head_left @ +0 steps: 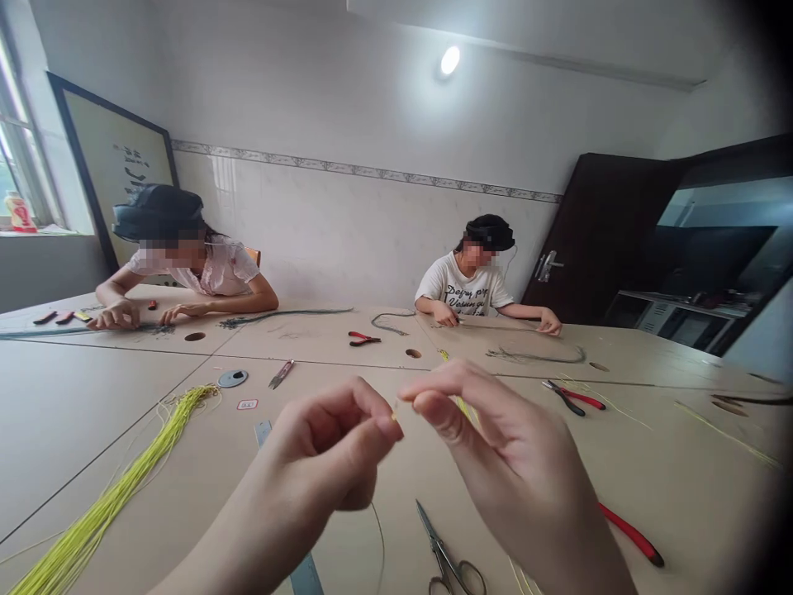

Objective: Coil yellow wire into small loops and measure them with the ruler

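In the middle of the head view, my left hand (338,450) pinches a thin yellow wire (395,411) between thumb and forefinger. Its tip pokes out toward the other hand, and a thin strand hangs below my left fist. My right hand (501,446) is closed in a pinch right beside that tip; whatever lies between its fingertips is too small to make out. Below the hands lie scissors (441,549) and a steel ruler (303,574), partly covered by my left arm. Red-handled pliers (632,533) stick out from behind my right wrist.
A bundle of yellow wires (133,487) lies at left on the table (204,512). Thread snips (282,373), black-and-red pliers (573,398) and red pliers (363,339) lie farther off. Two people (192,268) work with grey wires across the table.
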Demonstrator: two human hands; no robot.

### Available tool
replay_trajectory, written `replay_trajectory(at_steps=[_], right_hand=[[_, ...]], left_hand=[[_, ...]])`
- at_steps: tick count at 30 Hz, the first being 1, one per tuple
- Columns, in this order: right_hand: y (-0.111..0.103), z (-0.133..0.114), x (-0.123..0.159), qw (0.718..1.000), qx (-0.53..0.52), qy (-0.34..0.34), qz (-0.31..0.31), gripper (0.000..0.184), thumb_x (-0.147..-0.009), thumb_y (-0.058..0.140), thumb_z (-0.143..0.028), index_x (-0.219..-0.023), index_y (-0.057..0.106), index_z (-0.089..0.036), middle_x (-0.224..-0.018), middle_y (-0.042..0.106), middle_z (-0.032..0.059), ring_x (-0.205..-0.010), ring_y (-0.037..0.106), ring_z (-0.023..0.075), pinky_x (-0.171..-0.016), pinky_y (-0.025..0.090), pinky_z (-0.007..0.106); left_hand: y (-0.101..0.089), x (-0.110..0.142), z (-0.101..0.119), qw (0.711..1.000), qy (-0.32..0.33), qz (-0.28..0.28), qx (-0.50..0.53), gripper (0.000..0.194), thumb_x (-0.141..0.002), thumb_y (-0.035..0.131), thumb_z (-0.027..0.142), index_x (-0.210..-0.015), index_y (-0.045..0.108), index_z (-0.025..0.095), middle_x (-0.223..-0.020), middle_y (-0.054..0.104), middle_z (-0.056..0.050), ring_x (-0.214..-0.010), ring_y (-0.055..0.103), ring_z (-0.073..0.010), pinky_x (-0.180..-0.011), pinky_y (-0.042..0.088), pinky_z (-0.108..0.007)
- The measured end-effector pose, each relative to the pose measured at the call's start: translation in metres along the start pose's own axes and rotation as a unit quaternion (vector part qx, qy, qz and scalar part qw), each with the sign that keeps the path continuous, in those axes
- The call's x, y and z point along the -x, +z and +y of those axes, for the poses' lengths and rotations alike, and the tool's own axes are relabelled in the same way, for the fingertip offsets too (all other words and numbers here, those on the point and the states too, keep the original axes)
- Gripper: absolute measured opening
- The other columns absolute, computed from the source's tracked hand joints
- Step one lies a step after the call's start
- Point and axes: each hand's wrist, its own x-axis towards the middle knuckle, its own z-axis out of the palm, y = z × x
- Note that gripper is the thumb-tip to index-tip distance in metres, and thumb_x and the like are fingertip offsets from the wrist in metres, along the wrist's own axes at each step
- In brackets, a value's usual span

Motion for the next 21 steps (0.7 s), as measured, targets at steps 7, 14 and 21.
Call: replay_trajectory(at_steps=[7,14,21], right_hand=[[-0.032,0.026,0.010,0.925,0.267,0.231,-0.138,0.026,-0.091,0.048,-0.044,-0.092,0.066,-0.025,-0.086,0.069,-0.0011,-0.075,0.063,0.0149,-0.065,0.046,0.027],[-0.044,0.102,0.088,0.759,0.433,0.395,-0.284,0.020,-0.090,0.058,-0.028,-0.078,0.063,-0.012,-0.080,0.065,0.0021,-0.074,0.062,0.0134,-0.070,0.051,0.031],[-0.086,0.187,0.139,0.703,0.509,0.455,-0.200,0.031,-0.092,0.054,-0.037,-0.110,0.059,-0.012,-0.116,0.060,0.0099,-0.109,0.057,0.0220,-0.092,0.047,0.043]], left_hand=[[-0.008,0.005,0.014,0.992,0.108,0.067,0.007,0.022,-0.084,0.059,0.024,-0.063,0.060,0.022,-0.046,0.034,0.007,-0.041,0.029,-0.0051,-0.038,0.030,-0.013],[-0.018,0.018,0.024,0.986,0.144,0.071,-0.038,0.021,-0.082,0.064,0.032,-0.063,0.060,0.023,-0.043,0.035,0.006,-0.039,0.031,-0.0050,-0.035,0.034,-0.013],[-0.017,0.023,0.022,0.986,0.136,0.060,-0.077,0.025,-0.083,0.063,0.038,-0.065,0.057,0.022,-0.050,0.035,0.006,-0.044,0.032,-0.0056,-0.039,0.029,-0.014]])
